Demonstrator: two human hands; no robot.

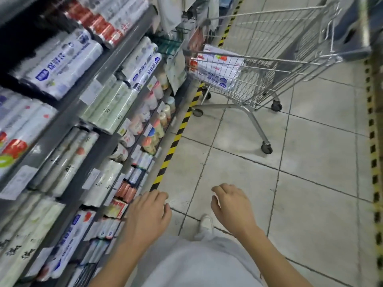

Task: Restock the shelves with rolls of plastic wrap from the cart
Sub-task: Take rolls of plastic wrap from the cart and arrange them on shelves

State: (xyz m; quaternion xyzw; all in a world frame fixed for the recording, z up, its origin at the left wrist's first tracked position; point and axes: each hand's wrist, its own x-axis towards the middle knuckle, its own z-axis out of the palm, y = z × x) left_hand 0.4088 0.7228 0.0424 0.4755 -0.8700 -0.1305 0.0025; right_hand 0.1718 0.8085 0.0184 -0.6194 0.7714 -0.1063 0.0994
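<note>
A wire shopping cart [267, 59] stands ahead on the tiled aisle, with white packs of plastic wrap rolls [217, 69] lying in its basket. Grey shelves [87, 94] run along the left, stocked with rolls of plastic wrap [62, 63] in white, blue, red and green packaging. My left hand [147, 214] hangs low near the shelf's lower tiers, fingers loosely apart and holding nothing. My right hand [232, 206] hovers over the floor beside it, also empty with fingers spread. Both hands are well short of the cart.
Yellow-and-black hazard tape [176, 139] marks the floor along the shelf base and again along the right side [373, 141]. Small bottles and jars [155, 129] fill the lower shelf fronts. My white shoe [205, 224] shows below my hands.
</note>
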